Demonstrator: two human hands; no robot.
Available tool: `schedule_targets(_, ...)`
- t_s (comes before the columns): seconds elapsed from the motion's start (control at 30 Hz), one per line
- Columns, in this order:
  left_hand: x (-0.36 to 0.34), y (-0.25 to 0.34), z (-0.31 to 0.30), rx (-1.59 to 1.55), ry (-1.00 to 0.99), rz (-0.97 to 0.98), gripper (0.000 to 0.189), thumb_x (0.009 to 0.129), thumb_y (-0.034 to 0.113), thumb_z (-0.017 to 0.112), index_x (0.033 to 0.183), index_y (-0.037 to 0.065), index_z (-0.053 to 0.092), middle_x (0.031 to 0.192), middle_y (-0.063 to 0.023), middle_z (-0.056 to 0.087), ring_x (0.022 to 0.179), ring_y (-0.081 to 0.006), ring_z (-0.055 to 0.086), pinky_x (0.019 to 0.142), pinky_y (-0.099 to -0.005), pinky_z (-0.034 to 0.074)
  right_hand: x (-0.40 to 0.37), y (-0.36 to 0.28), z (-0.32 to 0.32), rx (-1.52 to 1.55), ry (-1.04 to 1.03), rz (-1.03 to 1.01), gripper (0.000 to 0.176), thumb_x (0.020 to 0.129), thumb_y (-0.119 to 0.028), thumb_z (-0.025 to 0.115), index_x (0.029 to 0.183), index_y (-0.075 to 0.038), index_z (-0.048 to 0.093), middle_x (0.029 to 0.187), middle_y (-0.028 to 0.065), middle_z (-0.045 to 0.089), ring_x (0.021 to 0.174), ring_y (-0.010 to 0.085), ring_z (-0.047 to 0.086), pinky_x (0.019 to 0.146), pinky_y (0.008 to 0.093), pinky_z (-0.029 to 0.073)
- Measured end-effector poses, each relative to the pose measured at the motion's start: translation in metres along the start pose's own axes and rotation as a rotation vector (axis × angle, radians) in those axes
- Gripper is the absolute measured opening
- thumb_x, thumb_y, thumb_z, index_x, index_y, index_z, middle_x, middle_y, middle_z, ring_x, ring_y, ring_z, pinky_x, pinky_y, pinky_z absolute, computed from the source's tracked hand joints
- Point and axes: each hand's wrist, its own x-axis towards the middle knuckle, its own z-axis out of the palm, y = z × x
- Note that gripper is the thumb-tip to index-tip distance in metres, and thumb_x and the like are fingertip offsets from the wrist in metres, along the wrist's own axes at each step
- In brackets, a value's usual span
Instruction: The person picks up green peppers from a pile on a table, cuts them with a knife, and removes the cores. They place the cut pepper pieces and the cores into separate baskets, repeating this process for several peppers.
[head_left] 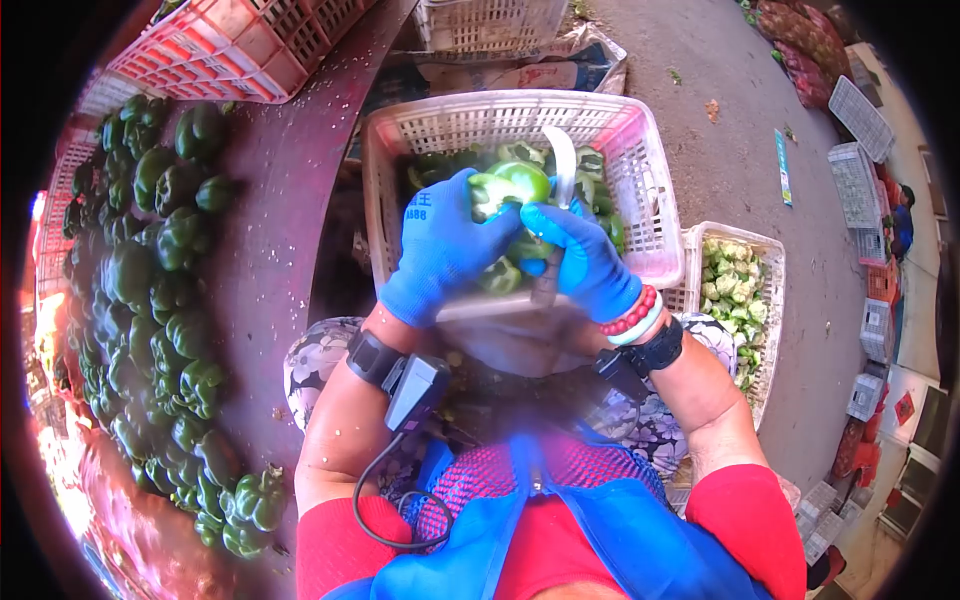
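In a blue glove, my left hand is closed around a green bell pepper that is cut open, its pale inside showing. My right hand, also gloved, grips a knife with a short curved blade pointing up and away from me. Its fingertips meet the pepper's near side. Both hands are above a pale plastic crate holding several cut green peppers. Part of the knife's handle is hidden by my right fingers.
On my left, a dark table bears a long pile of whole green peppers and a red crate at its far end. A second crate with pale green pepper cores stands at my right. Further crates line the far right.
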Motion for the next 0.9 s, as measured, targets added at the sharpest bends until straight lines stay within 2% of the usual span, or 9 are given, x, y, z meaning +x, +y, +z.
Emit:
schedule_targets(0.1,-0.002,0.002,-0.006,-0.308,-0.137,-0.051,0.035,0.084,0.021,0.073,0.11,-0.002,0.068,0.089,-0.0029,0.072,0.077,-0.0083,0.065,0.07,-0.0272,0.054,-0.008,0.001,0.005,0.228,0.022,0.08,0.027,0.093,-0.026,0.066,0.116,-0.011,0.063,0.094,0.0024,0.065,0.081,0.0145,0.064,0.061,0.0302,0.051)
schedule_targets(0.23,0.002,-0.013,-0.011,-0.684,-0.302,-0.206,0.032,0.088,0.017,0.07,0.114,0.0,0.067,0.096,-0.0025,0.071,0.078,-0.0075,0.064,0.069,-0.024,0.053,-0.012,0.003,-0.002,0.315,-0.067,0.024,0.022,0.093,-0.025,0.068,0.108,-0.009,0.067,0.09,0.0033,0.064,0.077,0.0172,0.064,0.056,0.0337,0.051)
schedule_targets(0.4,-0.003,-0.001,-0.009,-1.019,-0.282,-0.291,0.033,0.091,0.026,0.065,0.111,0.001,0.064,0.081,-0.0022,0.067,0.048,-0.0078,0.054,0.04,-0.0225,0.04,-0.02,-0.008,0.015,0.411,0.082,0.006,0.026,0.091,-0.025,0.069,0.112,-0.009,0.065,0.09,0.0038,0.065,0.074,0.0176,0.065,0.052,0.0331,0.05)
schedule_targets(0.5,0.003,-0.012,-0.012,-1.115,-0.398,-0.365,0.03,0.092,0.027,0.064,0.111,0.003,0.063,0.073,-0.0004,0.063,0.046,-0.0074,0.051,0.039,-0.0232,0.039,-0.014,-0.016,0.0,0.31,-0.015,0.027,0.03,0.091,-0.025,0.069,0.115,-0.007,0.064,0.097,0.0053,0.067,0.08,0.0184,0.067,0.055,0.0352,0.053)
schedule_targets(0.6,0.012,-0.007,0.001,-0.352,-0.267,-0.181,0.029,0.093,0.026,0.063,0.112,0.003,0.062,0.072,-0.0008,0.062,0.051,-0.0102,0.057,0.045,-0.026,0.043,-0.011,-0.027,-0.017,0.098,-0.053,0.006,0.034,0.09,-0.023,0.069,0.116,-0.004,0.062,0.101,0.0076,0.068,0.087,0.0184,0.068,0.072,0.033,0.056)
schedule_targets(0.73,0.009,-0.053,0.018,0.601,0.121,0.352,0.031,0.09,0.022,0.067,0.111,0.0,0.059,0.078,-0.0041,0.063,0.061,-0.0136,0.061,0.058,-0.0334,0.052,-0.022,-0.037,-0.013,-0.107,-0.052,-0.023,0.037,0.088,-0.021,0.071,0.117,-0.001,0.059,0.104,0.0085,0.067,0.095,0.018,0.068,0.085,0.0298,0.054)
schedule_targets(0.8,0.007,-0.057,0.017,0.394,0.006,0.174,0.029,0.089,0.019,0.07,0.109,0.001,0.058,0.084,-0.0072,0.065,0.066,-0.0138,0.063,0.055,-0.0339,0.052,-0.023,-0.046,-0.019,-0.244,-0.008,-0.085,0.039,0.089,-0.023,0.071,0.119,-0.002,0.059,0.105,0.0082,0.066,0.097,0.0179,0.068,0.087,0.0291,0.053)
schedule_targets(0.83,0.009,-0.054,0.017,0.212,-0.074,0.054,0.028,0.09,0.018,0.07,0.108,0.001,0.057,0.084,-0.0075,0.065,0.067,-0.0141,0.063,0.053,-0.0336,0.052,-0.027,-0.058,-0.015,-0.525,0.11,-0.107,0.046,0.089,-0.027,0.071,0.125,-0.002,0.058,0.106,0.0102,0.067,0.099,0.0191,0.067,0.089,0.0298,0.052)
schedule_targets(0.9,0.009,-0.035,0.016,-0.096,-0.186,-0.157,0.026,0.089,0.015,0.073,0.107,0.002,0.058,0.08,-0.0052,0.064,0.063,-0.0127,0.062,0.048,-0.0305,0.05,-0.014,-0.051,-0.045,-1.392,0.41,-0.52,0.049,0.09,-0.029,0.071,0.128,-0.001,0.058,0.108,0.0117,0.067,0.099,0.0197,0.067,0.089,0.0307,0.052)
